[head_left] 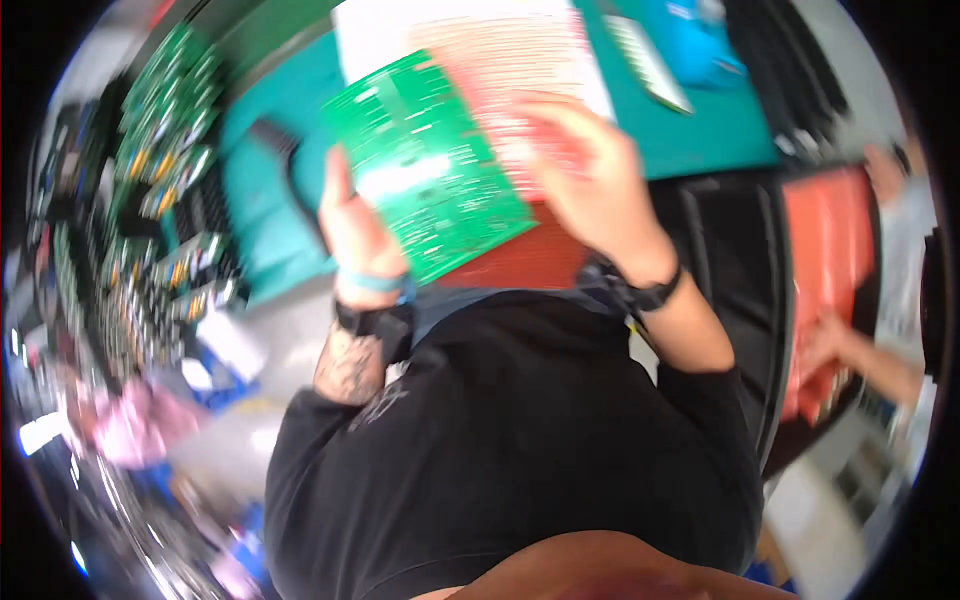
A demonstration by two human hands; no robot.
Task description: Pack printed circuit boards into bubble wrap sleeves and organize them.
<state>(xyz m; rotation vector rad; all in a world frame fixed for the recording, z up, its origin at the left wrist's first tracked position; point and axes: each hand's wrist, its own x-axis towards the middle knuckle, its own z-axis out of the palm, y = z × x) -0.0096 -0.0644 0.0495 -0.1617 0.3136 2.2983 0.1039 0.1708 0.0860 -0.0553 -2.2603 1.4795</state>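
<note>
A green printed circuit board (425, 165) is tilted in front of me, with a bright glare across its middle. My left hand (362, 225) grips its left edge, thumb up along the side and the other fingers out of sight behind the board. To the right of the board, my right hand (595, 170) is in the air, blurred by motion. Its fingers are bent but apart, and I see nothing between them. Beneath both hands lies a white sheet with a reddish lined area (480, 45), its detail smeared.
A teal mat (700, 145) covers the bench. On it lie a black brush-like tool (275, 140), a pale strip (645, 60) and a blue item (700, 45). Many upright circuit boards (165, 120) stand at left. At right, another person's hands work by a red mat (830, 230).
</note>
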